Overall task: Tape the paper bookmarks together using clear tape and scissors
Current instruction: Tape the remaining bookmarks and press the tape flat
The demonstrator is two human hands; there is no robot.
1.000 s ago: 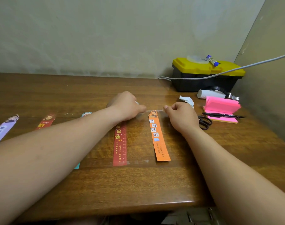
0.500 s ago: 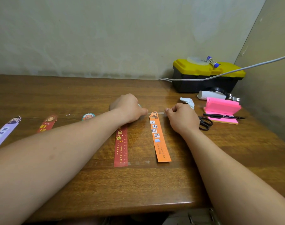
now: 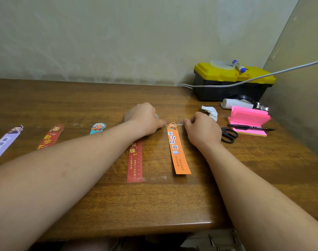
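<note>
An orange bookmark (image 3: 178,151) and a red bookmark (image 3: 134,160) lie side by side on the wooden table (image 3: 154,205). A thin strip of clear tape (image 3: 179,124) stretches across the orange bookmark's top, between my two hands. My left hand (image 3: 143,120) is closed over its left end and covers the red bookmark's top. My right hand (image 3: 202,129) pinches the right end against the table. Another clear tape piece (image 3: 154,178) spans the gap at the bookmarks' lower ends. Black scissors (image 3: 228,135) lie just right of my right hand.
A teal bookmark (image 3: 98,127), a dark red one (image 3: 51,136) and a purple one (image 3: 4,144) lie to the left. At right: crumpled tissue (image 3: 210,111), pink sticky notes (image 3: 248,118) with a pen (image 3: 248,127), a yellow-lidded box (image 3: 232,78) carrying a tape roll (image 3: 221,65), and a grey cable (image 3: 281,71).
Both hands stay at the top of the orange bookmark; my left thumb has crept slightly right toward it. The view has shifted a little.
</note>
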